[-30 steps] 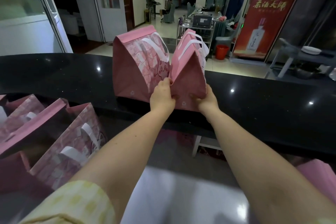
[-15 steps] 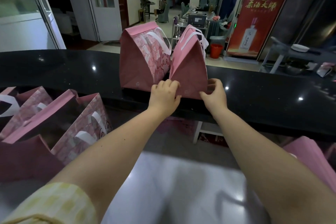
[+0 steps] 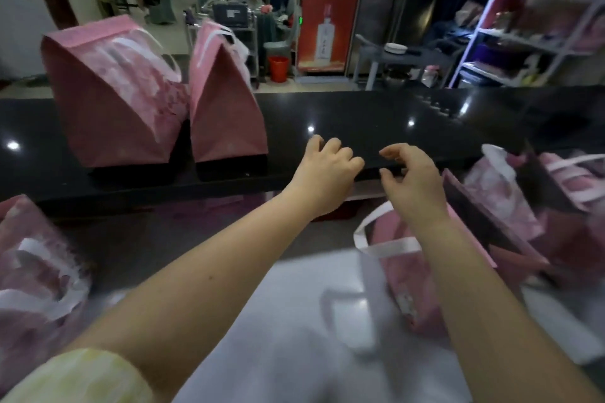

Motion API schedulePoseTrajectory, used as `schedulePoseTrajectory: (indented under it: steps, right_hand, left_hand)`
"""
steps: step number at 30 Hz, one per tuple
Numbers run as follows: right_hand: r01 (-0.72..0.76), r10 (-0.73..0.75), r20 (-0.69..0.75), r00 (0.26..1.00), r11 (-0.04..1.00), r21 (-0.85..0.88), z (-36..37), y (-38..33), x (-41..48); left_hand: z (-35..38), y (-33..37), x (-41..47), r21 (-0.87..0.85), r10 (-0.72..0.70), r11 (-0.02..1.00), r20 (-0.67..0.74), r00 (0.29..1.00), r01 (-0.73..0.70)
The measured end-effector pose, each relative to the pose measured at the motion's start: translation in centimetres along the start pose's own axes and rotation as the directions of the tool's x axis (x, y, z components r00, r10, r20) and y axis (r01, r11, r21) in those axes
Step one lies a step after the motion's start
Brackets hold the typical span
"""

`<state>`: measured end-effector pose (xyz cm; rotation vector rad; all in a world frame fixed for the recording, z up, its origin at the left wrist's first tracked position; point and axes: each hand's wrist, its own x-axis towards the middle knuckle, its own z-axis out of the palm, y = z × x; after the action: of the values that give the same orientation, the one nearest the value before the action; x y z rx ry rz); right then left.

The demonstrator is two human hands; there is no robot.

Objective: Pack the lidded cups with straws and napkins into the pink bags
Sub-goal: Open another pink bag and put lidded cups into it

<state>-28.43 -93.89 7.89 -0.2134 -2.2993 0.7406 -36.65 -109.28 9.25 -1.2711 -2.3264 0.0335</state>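
Left hand: the left hand (image 3: 324,170) hangs over the near edge of the counter (image 3: 360,114), knuckles up, fingers loosely curled – nothing in it; whether it touches the stone is unclear.
Right hand: the right hand (image 3: 414,180) is just beside it, thumb and bent fingers apart like a slack claw, also empty.
Counter: black, polished, speckled with light reflections.
Standing bags: two pink bags stand upright on the counter, well left of the hands – the wide bag (image 3: 108,114) and the narrow bag (image 3: 226,114), side by side, nearly touching at the base.
Shape: both are wedge-shaped, broad at the bottom and pinched to a folded ridge on top, long axis vertical; white ribbon handles (image 3: 131,42) droop from the tops.
Material: stiff, matte paper, plain on the sides, a paler print on the wide bag's face.
Low bag: another pink bag (image 3: 409,288) sits under the right forearm on a pale shiny surface (image 3: 294,321), its white handle loop (image 3: 386,247) up.
Others: blurred pink bags at far right (image 3: 504,203) and lower left (image 3: 36,271).
Sleeve: yellow checked cuff (image 3: 82,376) on the left arm.
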Motion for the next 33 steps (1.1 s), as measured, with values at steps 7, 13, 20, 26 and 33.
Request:
schedulePoseTrajectory:
  steps: [7, 13, 20, 26, 33]
  right_hand:
    - [-0.142, 0.138, -0.031, 0.990, 0.963, -0.228, -8.4, 4.9, -3.1]
    - [-0.206, 0.180, -0.109, 0.978, 0.918, -0.339, -15.2, 8.7, -4.6]
    - [-0.260, 0.216, -0.156, 0.964, 0.892, -0.370, -23.2, 15.0, -7.5]
    - [-0.262, 0.242, -0.100, 0.965, 0.875, -0.407, -31.8, 22.7, -10.7]
    - [-0.268, 0.284, -0.008, 0.959, 0.893, -0.361, -38.4, 31.5, -14.7]
  left_hand:
    - [1.0, 8.4, 6.2, -0.212, 0.013, 0.977, 0.006, 1.000, -0.011]
    - [-0.6, 15.6, 10.3, -0.308, 0.040, 0.950, -0.035, 0.999, -0.049]
    - [-1.5, 25.7, 14.5, -0.440, 0.015, 0.898, -0.005, 1.000, -0.015]
    - [-1.3, 37.2, 17.8, -0.474, -0.045, 0.878, 0.062, 0.997, 0.069]
    - [1.1, 49.5, 19.5, -0.505, -0.056, 0.852, 0.173, 0.983, 0.138]
